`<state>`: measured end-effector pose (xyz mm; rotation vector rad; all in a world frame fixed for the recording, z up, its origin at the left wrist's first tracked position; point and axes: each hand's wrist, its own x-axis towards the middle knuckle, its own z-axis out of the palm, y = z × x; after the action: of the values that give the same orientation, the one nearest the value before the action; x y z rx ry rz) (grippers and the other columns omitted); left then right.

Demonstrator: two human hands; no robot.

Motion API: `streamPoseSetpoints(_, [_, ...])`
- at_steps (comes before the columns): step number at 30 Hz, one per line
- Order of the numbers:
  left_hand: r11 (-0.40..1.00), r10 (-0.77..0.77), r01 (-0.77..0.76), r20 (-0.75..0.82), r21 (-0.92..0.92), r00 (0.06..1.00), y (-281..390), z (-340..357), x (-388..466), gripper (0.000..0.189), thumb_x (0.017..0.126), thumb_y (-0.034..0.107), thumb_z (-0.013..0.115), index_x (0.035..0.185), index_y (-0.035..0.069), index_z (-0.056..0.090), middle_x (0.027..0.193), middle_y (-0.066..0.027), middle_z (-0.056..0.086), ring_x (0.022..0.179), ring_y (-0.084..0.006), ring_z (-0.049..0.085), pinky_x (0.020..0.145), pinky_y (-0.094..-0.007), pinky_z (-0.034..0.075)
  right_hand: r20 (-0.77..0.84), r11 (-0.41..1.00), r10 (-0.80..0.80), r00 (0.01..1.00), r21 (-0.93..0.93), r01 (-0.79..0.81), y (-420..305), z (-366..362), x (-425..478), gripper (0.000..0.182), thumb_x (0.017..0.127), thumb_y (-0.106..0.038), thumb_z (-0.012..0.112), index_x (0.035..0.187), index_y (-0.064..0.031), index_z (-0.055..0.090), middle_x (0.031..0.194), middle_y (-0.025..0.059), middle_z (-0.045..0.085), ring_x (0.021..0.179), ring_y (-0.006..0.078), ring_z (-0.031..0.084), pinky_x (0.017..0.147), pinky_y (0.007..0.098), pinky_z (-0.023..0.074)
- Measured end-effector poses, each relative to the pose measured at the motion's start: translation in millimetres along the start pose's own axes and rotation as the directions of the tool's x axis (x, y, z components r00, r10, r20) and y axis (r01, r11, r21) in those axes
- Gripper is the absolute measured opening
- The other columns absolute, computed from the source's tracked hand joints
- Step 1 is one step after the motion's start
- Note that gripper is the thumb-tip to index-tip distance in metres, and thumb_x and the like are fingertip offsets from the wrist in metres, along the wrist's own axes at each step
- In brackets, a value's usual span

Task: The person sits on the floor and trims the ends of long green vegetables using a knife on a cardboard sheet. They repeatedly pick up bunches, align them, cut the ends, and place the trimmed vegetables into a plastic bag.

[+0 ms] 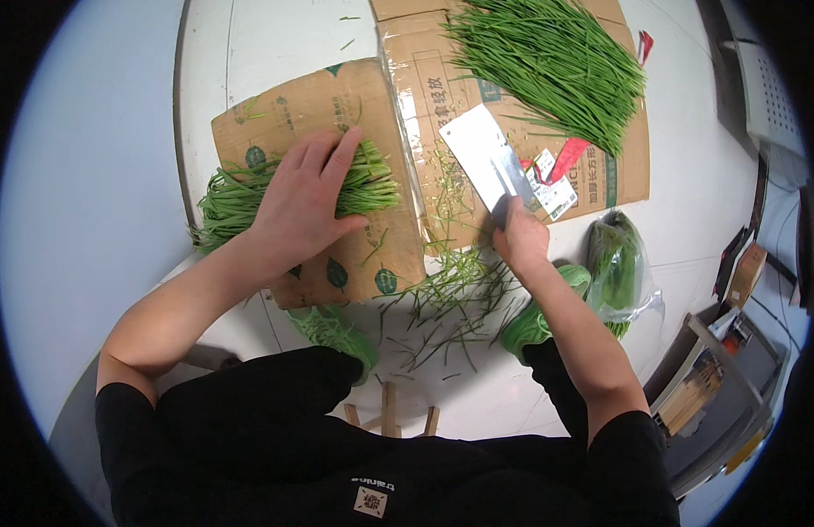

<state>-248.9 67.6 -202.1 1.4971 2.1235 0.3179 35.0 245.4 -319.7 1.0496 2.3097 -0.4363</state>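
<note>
My left hand [308,191] lies over a bunch of green chives [374,178], fingers on the far side and thumb on the near side. The cut-looking ends face right, and the leafy ends hang towards the left edge of a flattened cardboard sheet [354,263]. In my right hand [522,237] is the handle of a broad-bladed cleaver [479,151]. Its blade points away from me, above the right cardboard panel [420,72] and apart from the bunch. Chopped bits and thin trimmings [459,270] are scattered between my hands and down onto the floor.
A large pile of chives [558,66] covers the far right cardboard. Near it lie a red strip [568,158] and a printed label [553,191]. A plastic bag of greens [617,263] stands right of my green shoes [535,323]. A shelf [716,375] is at far right.
</note>
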Motion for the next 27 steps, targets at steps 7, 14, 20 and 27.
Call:
streamPoseSetpoints(7, [0.973,0.198,-0.176,-0.140,0.152,0.970,7.7,-0.5,-6.1,0.102,0.058,0.025,0.086,0.140,0.001,0.032,0.141,-0.0201,0.035,0.131,-0.0389,0.035,0.109,-0.0458,0.031,-0.368,0.959,0.023,0.930,0.270,0.083,-1.4,9.3,-26.1,0.047,0.071,-0.017,0.064,0.109,-0.0023,0.041,0.086,0.0192,0.060,0.078,0.0405,0.062,0.071,0.0466,0.0511])
streamPoseSetpoints(14, [0.977,0.178,-0.155,-0.163,0.146,0.970,-2.8,8.7,-3.6,0.101,0.060,0.032,0.085,0.139,-0.002,0.032,0.133,-0.0234,0.043,0.130,-0.0399,0.036,0.108,-0.0472,0.031,-0.268,0.687,0.144,0.953,0.720,0.099,-27.7,-46.7,-69.7,0.035,0.078,-0.015,0.060,0.108,0.0000,0.052,0.071,0.0173,0.060,0.063,0.0305,0.059,0.063,0.0392,0.0485])
streamPoseSetpoints(20, [0.987,0.140,-0.124,-0.171,0.103,0.975,2.9,10.3,-8.7,0.090,0.062,0.032,0.084,0.132,-0.003,0.039,0.119,-0.0197,0.048,0.116,-0.0364,0.046,0.099,-0.0433,0.040,-0.282,0.438,0.014,0.959,0.864,0.248,-78.5,-85.6,-113.1,0.027,0.090,-0.011,0.060,0.114,0.0012,0.056,0.071,0.0007,0.054,0.060,0.0083,0.043,0.054,0.0250,0.0406])
streamPoseSetpoints(27, [0.990,0.132,-0.116,-0.221,0.085,0.966,-0.3,15.2,-7.8,0.082,0.063,0.030,0.083,0.127,-0.001,0.042,0.117,-0.0165,0.048,0.114,-0.0324,0.047,0.097,-0.0409,0.040,-0.261,0.587,-0.012,0.965,0.779,0.218,-123.7,-74.8,-123.3,0.035,0.089,-0.014,0.060,0.119,0.0021,0.054,0.066,0.0129,0.057,0.054,0.0201,0.053,0.054,0.0319,0.0455])
